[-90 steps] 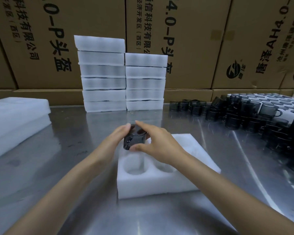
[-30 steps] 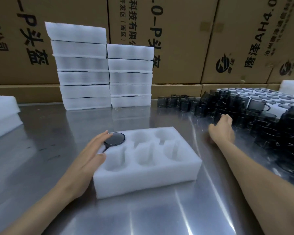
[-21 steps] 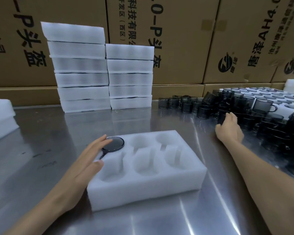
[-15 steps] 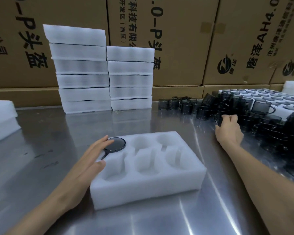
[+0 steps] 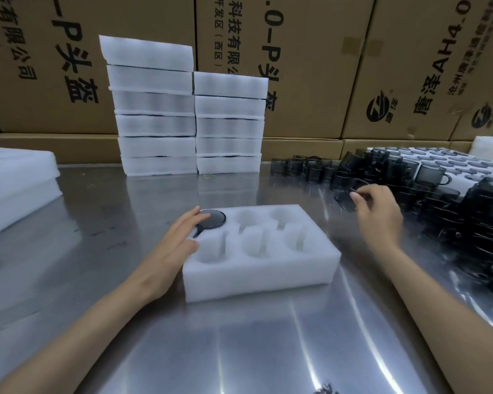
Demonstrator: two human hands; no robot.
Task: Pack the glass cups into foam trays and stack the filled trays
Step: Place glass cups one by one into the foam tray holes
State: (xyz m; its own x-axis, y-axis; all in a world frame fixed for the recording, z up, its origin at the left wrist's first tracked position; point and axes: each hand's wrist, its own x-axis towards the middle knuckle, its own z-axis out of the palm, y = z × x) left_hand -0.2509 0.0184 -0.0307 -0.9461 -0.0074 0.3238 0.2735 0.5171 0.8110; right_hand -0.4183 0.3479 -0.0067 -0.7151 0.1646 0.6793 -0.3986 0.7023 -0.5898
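1. The counter (image 5: 268, 351) is bare polished steel, so I'd expect anything on it to slide easily. Everything below is placed from the foam tray (image 5: 256, 275) at its middle.
2. Behind the tray, against the cartons, stand two stacks of filled trays (image 5: 188, 109). They look light and squashy, best lifted from under both ends.
3. The tray itself is soft white foam with six pockets. It probably weighs almost nothing, which would explain the steadying hand.
4. To the tray's right lies the heap of dark glass cups (image 5: 410, 177), crowded and touching. They are hard, smooth and breakable, best lifted by the body or handle one at a time.
5. The left hand (image 5: 177, 245) lies open and flat on the tray's left edge, fingertips touching the seated cup (image 5: 211, 219) in the far-left pocket.
6. The right hand (image 5: 379, 211), just right of the tray, pinches one cup (image 5: 345, 201) at the heap's near edge.
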